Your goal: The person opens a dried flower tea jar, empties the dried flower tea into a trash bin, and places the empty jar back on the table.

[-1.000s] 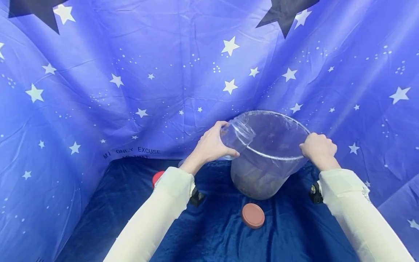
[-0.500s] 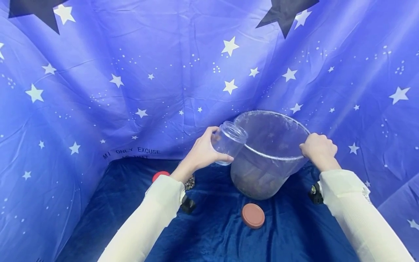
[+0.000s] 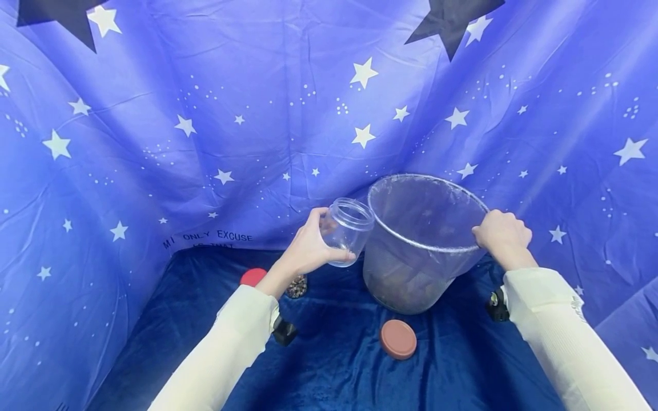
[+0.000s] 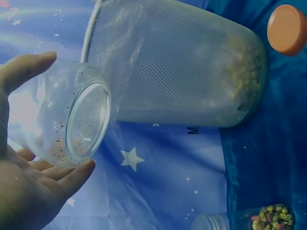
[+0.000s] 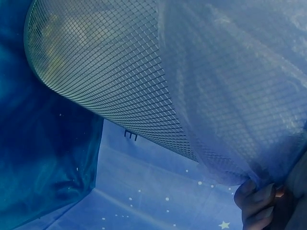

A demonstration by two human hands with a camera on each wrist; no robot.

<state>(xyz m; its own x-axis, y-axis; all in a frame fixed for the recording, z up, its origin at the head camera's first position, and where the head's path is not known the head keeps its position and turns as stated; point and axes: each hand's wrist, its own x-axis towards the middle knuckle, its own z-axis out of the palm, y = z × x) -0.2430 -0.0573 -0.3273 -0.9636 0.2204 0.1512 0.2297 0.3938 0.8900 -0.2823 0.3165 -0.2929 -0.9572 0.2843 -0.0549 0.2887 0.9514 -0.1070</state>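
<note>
My left hand grips a clear jar that has no lid on; its mouth tilts up toward the right. In the left wrist view a few dark specks cling inside the jar near its base. Just right of the jar stands a mesh wastebasket with a clear plastic liner folded over its rim. My right hand holds the basket's right rim, fingers curled over the liner. Through the mesh, yellowish contents show faintly at the bottom of the basket.
A pinkish-orange lid lies on the dark blue cloth before the basket. Partly behind my left forearm are a red lid and a jar of small multicoloured pieces. A starry blue curtain hangs behind.
My left hand has drawn the jar left and down, away from the basket's rim, and turned it from tipped over toward upright. My right hand stays on the rim.
</note>
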